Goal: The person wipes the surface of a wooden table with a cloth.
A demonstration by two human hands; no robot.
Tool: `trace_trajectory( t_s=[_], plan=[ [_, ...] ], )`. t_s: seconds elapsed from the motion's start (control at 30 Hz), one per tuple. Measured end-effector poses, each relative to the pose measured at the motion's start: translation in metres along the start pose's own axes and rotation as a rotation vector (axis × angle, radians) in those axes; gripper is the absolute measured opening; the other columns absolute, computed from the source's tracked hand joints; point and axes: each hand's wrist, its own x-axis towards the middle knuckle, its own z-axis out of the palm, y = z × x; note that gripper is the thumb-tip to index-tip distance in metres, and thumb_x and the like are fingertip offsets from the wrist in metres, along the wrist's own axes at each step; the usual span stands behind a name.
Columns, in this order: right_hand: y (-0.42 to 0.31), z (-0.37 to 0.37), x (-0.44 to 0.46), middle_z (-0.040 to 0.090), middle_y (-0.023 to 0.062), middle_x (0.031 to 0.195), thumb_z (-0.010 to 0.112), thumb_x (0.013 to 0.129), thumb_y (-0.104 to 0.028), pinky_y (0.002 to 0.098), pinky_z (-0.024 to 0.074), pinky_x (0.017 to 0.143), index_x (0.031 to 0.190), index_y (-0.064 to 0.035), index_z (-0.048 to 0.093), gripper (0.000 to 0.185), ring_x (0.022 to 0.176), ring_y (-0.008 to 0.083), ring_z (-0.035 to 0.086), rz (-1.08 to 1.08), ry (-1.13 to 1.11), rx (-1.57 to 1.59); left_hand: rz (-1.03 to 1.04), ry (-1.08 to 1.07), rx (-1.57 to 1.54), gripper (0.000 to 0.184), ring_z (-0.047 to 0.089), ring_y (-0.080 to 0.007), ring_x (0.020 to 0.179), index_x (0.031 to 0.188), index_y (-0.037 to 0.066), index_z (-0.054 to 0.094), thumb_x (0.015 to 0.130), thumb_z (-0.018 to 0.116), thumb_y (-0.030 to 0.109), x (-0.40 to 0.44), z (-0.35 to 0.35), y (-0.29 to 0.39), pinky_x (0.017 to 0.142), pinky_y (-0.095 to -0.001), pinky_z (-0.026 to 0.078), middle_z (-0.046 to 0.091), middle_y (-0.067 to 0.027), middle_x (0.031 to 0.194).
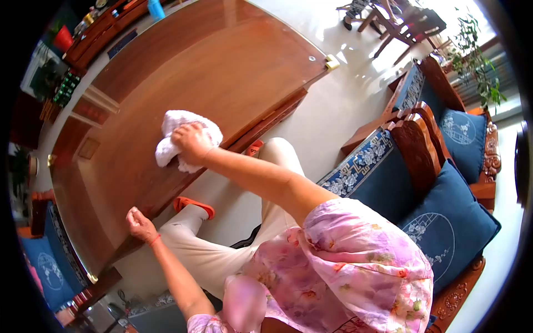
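Note:
A white towel (191, 123) lies bunched on the glossy brown wooden table (216, 72), close to its near edge. My right hand (193, 143) presses down on the towel, its fingers curled into the cloth. Off to the left, my left hand (141, 226) hovers by the table's edge with a red string on the wrist. Its fingers are drawn together and curled, and nothing shows in them.
Yellowish guards cover table corners, one at the far right corner (332, 62). Carved wooden seats with blue cushions (444, 238) stand to the right. A chair (408, 30) and another person's legs (355, 12) are at the top. A blue bottle (156, 9) stands beyond the table.

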Motion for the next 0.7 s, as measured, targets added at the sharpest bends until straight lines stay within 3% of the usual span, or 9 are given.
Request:
trace_trajectory(
  t_s=[0.03, 0.1, 0.17, 0.2, 0.33, 0.43, 0.53, 0.7],
  plan=[
    [0.026, -0.003, -0.002, 0.058, 0.0036, 0.113, 0.07, 0.064, -0.022, 0.0395, 0.0351, 0.098, 0.105, -0.0111, 0.059, 0.044, 0.115, 0.0209, 0.05, 0.031, 0.097, -0.026, 0.071, 0.046, 0.083, 0.021, 0.062, -0.0241, 0.082, 0.095, -0.002, 0.063, 0.092, 0.053, 0.016, 0.007, 0.007, -0.007, 0.073, -0.033, 0.051, 0.064, -0.0143, 0.095],
    [0.074, -0.024, -0.01, 0.058, 0.0057, 0.113, 0.069, 0.065, -0.02, 0.0405, 0.0349, 0.099, 0.105, -0.0101, 0.058, 0.042, 0.115, 0.0224, 0.05, 0.112, 0.156, -0.04, 0.259, 0.116, 0.248, 0.022, 0.056, -0.0291, 0.101, 0.101, -0.001, 0.061, 0.091, 0.054, 0.017, 0.02, 0.016, -0.034, 0.086, -0.0388, 0.047, 0.058, -0.0162, 0.112],
    [0.126, -0.038, -0.016, 0.059, 0.0075, 0.11, 0.068, 0.067, -0.019, 0.0424, 0.0336, 0.1, 0.102, -0.0089, 0.058, 0.038, 0.113, 0.0256, 0.051, 0.191, 0.244, 0.003, 0.149, 0.206, 0.372, 0.029, 0.053, -0.0301, 0.109, 0.111, 0.001, 0.057, 0.091, 0.054, 0.021, 0.019, 0.026, -0.035, 0.093, -0.0405, 0.042, 0.054, -0.0162, 0.121],
    [0.151, -0.045, -0.02, 0.059, 0.0088, 0.109, 0.067, 0.068, -0.02, 0.0424, 0.0355, 0.099, 0.101, -0.0078, 0.059, 0.036, 0.112, 0.0272, 0.052, 0.224, 0.293, -0.011, 0.085, 0.19, 0.4, 0.037, 0.049, -0.0307, 0.116, 0.12, 0.004, 0.053, 0.092, 0.051, 0.029, 0.018, 0.029, -0.047, 0.097, -0.0436, 0.037, 0.048, -0.0155, 0.13],
    [0.235, -0.085, -0.03, 0.06, 0.0137, 0.111, 0.063, 0.073, -0.019, 0.0413, 0.0404, 0.096, 0.104, -0.0078, 0.061, 0.033, 0.111, 0.0312, 0.053, 0.481, 0.308, -0.111, 0.12, 0.193, 0.589, 0.043, 0.049, -0.031, 0.118, 0.122, 0.009, 0.052, 0.094, 0.041, 0.04, 0.016, 0.031, -0.046, 0.094, -0.0479, 0.035, 0.047, -0.0127, 0.135],
    [0.284, -0.112, -0.036, 0.061, 0.0166, 0.11, 0.059, 0.077, -0.021, 0.0418, 0.0408, 0.094, 0.106, -0.0086, 0.061, 0.031, 0.109, 0.0324, 0.054, 0.566, 0.338, -0.144, 0.146, 0.199, 0.617, 0.043, 0.05, -0.0309, 0.116, 0.122, 0.01, 0.053, 0.095, 0.041, 0.039, 0.015, 0.032, -0.048, 0.093, -0.0467, 0.037, 0.048, -0.0121, 0.133],
    [0.329, -0.129, -0.033, 0.06, 0.0142, 0.113, 0.065, 0.074, -0.03, 0.0429, 0.0423, 0.093, 0.108, -0.008, 0.061, 0.04, 0.11, 0.0318, 0.054, 0.7, 0.329, -0.237, 0.174, 0.201, 0.603, 0.042, 0.051, -0.0308, 0.115, 0.122, 0.01, 0.054, 0.095, 0.039, 0.038, 0.013, 0.031, -0.042, 0.092, -0.0456, 0.038, 0.05, -0.0114, 0.132],
    [0.391, -0.151, -0.029, 0.062, 0.0121, 0.112, 0.059, 0.078, -0.037, 0.0411, 0.0435, 0.092, 0.109, -0.011, 0.062, 0.041, 0.109, 0.0289, 0.056, 0.846, 0.317, -0.317, 0.166, 0.176, 0.578, 0.042, 0.051, -0.0291, 0.116, 0.122, 0.011, 0.055, 0.095, 0.037, 0.037, 0.013, 0.029, -0.036, 0.092, -0.0447, 0.038, 0.051, -0.0104, 0.131]
  ],
)
